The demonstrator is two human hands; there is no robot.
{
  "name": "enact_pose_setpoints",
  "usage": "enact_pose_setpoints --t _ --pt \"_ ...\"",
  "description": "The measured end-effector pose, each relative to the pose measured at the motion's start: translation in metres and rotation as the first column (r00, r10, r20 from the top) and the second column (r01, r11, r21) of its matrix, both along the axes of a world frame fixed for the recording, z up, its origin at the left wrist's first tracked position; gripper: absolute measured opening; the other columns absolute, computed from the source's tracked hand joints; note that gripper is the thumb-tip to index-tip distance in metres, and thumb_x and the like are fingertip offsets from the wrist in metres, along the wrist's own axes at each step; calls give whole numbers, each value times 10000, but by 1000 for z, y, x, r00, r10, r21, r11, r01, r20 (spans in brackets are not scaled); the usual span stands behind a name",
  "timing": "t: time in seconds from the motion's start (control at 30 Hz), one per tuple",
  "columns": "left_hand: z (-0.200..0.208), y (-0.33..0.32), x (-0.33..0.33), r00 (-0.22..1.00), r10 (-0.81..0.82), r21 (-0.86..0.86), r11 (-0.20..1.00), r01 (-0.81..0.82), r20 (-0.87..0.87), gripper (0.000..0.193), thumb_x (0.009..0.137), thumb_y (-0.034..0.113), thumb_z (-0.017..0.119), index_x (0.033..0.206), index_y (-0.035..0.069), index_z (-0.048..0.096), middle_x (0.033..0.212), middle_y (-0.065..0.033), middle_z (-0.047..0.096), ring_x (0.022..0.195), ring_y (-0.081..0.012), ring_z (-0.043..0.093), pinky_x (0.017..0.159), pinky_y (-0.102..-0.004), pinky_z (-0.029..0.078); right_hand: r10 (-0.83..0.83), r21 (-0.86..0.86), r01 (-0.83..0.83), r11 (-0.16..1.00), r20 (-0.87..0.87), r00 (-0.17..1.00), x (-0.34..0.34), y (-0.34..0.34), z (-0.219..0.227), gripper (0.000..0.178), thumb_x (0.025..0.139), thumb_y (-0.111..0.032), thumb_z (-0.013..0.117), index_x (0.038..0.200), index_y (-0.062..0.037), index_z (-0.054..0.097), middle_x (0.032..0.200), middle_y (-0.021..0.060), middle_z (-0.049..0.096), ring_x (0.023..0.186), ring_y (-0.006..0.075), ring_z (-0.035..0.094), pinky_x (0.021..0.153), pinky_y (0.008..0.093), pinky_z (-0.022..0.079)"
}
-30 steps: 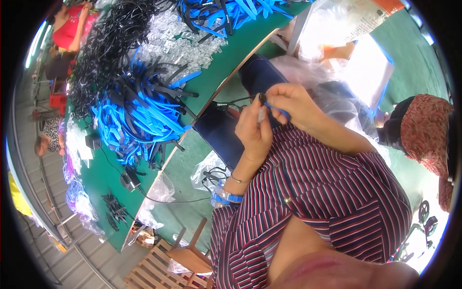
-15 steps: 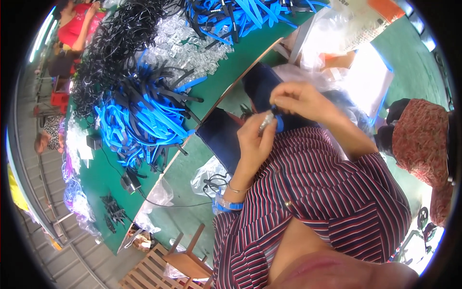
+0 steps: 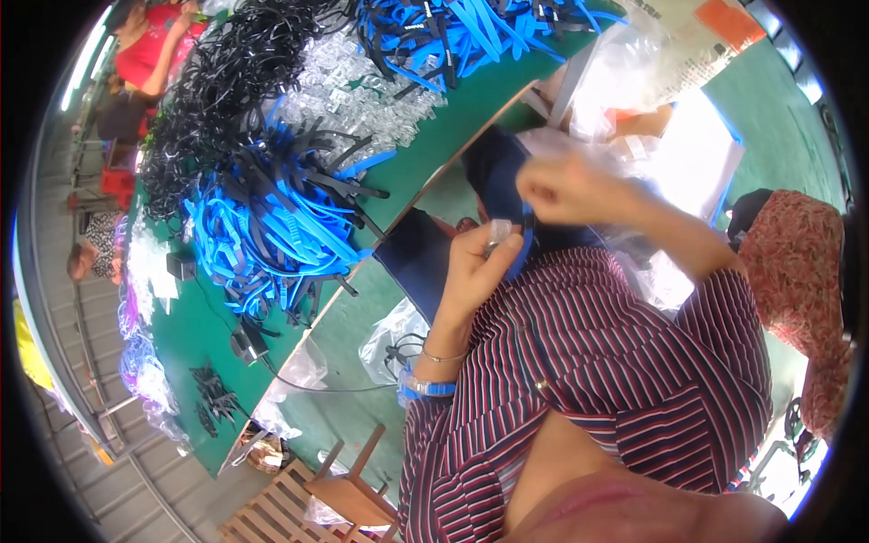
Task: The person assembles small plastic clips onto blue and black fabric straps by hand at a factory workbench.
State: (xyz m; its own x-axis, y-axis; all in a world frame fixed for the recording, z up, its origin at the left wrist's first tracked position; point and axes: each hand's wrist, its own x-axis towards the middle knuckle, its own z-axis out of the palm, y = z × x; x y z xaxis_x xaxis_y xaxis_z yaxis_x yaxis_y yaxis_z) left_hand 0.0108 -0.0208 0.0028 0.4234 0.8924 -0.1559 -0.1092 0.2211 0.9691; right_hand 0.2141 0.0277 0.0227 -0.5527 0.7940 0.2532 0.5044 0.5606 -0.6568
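Note:
My left hand (image 3: 475, 276) is closed in front of my striped shirt. Between its thumb and fingers it pinches a small clear plastic buckle (image 3: 500, 230) together with a blue strap (image 3: 522, 258), which curves down beside the thumb. My right hand (image 3: 572, 190) is just right of and above the left one, smeared by motion. Its fingers look curled, but whether they hold the strap's upper end is not visible. Beyond my hands, a heap of blue and black straps (image 3: 272, 226) lies on the green table (image 3: 181, 335), with a pile of clear buckles (image 3: 362, 104) behind it.
Black cords or straps (image 3: 226, 86) are heaped at the table's far side, and more blue straps (image 3: 480, 27) at its far right. A black adapter (image 3: 246, 342) trails a cable over the near edge. A wooden stool (image 3: 358, 489) stands lower left; a white box (image 3: 692, 163) sits right.
My right hand has moved slightly up and right, away from the left hand. The clear buckle now shows plainly above my left thumb. The view has shifted slightly.

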Motion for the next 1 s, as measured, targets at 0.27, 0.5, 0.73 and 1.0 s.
enact_pose_setpoints --t 0.27,0.5,0.73,1.0 --pt "6 8 -5 972 229 37 972 -231 42 156 836 108 573 910 -26 602 668 25 526 583 -33 436 514 -177 331 -408 -684 -76 725 -516 753 -2 20 -20 237 856 -281 498 838 -53 561 723 29 559 621 134 544 552 232 425" --pt "4 10 -4 994 77 53 996 -73 -71 118 821 101 596 865 -6 618 699 27 561 624 -21 468 541 -174 363 -506 -710 -303 635 -679 532 -33 0 -37 259 883 -288 495 855 -48 591 802 46 587 692 134 554 637 234 444" --pt "6 0 -5 1000 22 11 1000 -22 -12 139 776 63 638 891 -12 615 710 34 571 642 -28 487 566 -181 393 -639 -614 -392 686 -765 80 21 49 -18 202 907 -193 429 839 -27 523 820 68 545 468 91 385 458 208 333" --pt "4 20 -5 991 87 14 996 -87 -97 104 794 88 619 830 -9 612 612 75 485 552 -3 400 474 -175 297 -192 -321 94 942 -287 939 -41 14 -4 187 863 -183 515 779 -20 552 632 74 527 555 142 478 530 289 403"
